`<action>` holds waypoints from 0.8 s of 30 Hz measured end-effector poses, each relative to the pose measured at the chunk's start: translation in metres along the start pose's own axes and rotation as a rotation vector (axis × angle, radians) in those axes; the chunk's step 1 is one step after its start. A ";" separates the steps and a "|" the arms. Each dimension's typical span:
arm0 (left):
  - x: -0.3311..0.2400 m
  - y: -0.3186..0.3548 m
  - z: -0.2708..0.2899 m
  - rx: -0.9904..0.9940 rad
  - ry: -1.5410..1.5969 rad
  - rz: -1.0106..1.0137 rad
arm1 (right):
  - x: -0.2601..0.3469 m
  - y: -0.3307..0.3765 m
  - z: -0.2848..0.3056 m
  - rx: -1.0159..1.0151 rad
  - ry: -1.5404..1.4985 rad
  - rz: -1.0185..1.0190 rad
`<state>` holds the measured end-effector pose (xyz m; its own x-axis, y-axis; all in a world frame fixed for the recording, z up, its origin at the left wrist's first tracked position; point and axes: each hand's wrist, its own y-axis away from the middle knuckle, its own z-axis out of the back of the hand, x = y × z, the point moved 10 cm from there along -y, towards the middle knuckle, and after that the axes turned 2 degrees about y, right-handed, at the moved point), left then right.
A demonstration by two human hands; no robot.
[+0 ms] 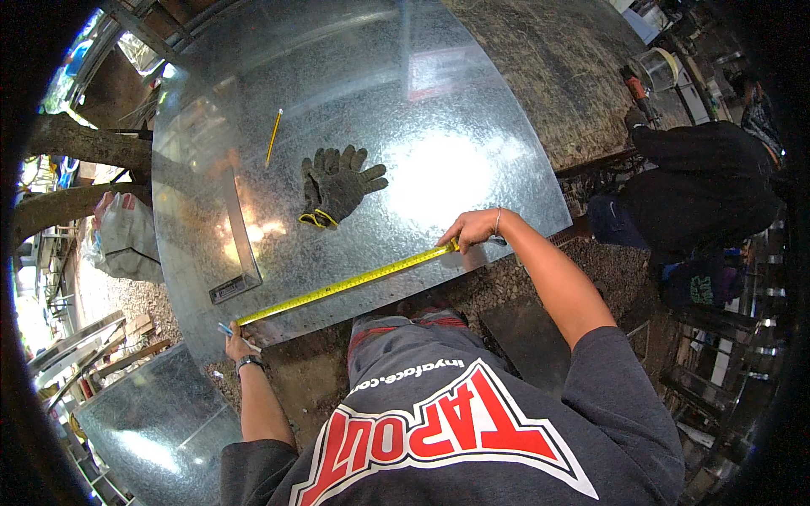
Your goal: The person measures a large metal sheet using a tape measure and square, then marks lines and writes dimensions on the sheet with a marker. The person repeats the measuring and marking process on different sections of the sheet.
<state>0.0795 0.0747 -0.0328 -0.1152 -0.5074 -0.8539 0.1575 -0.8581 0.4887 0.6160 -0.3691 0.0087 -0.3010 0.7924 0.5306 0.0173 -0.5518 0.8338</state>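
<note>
Your yellow tape measure (346, 284) is stretched across the near edge of the metal sheet (354, 110). Right hand (474, 229) pins it at three o'clock, fingers closed; left hand (239, 344) grips a marker at eight. No mark visible yet. Gloves (337, 184) and pencil (273, 137) lie at twelve.

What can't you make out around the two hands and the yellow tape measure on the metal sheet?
- Head view: the graduations on the yellow tape measure are too small to read.
- The tape's case, if any, is hidden under the right hand.
- The thin pen-like tool in the left hand is mostly covered by its fingers.
- Glare washes out any marks on the galvanised steel sheet.
</note>
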 end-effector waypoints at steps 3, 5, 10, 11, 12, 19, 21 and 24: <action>0.001 0.003 -0.004 -0.009 0.008 0.010 | -0.001 0.001 0.000 -0.004 -0.037 -0.010; 0.003 -0.001 -0.001 -0.010 0.027 0.007 | 0.002 0.000 0.001 -0.012 -0.008 0.006; 0.008 -0.007 0.006 -0.016 0.087 -0.015 | 0.003 0.000 0.001 -0.001 0.003 0.000; 0.008 -0.005 0.003 0.008 0.064 -0.005 | 0.001 0.000 0.001 -0.005 -0.005 0.001; 0.008 -0.003 0.000 0.032 0.042 0.005 | 0.000 0.001 0.001 -0.009 -0.013 0.001; 0.012 -0.011 0.001 0.024 0.016 0.013 | -0.001 -0.007 0.000 -0.002 -0.008 0.015; 0.012 -0.010 -0.001 0.024 -0.015 0.035 | -0.007 -0.009 0.000 0.008 0.002 -0.006; 0.012 -0.010 -0.002 0.046 -0.021 0.047 | -0.006 -0.010 0.000 -0.019 0.005 0.037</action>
<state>0.0780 0.0773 -0.0485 -0.1296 -0.5483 -0.8262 0.1181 -0.8358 0.5361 0.6178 -0.3682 -0.0031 -0.3051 0.7700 0.5603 0.0102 -0.5857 0.8105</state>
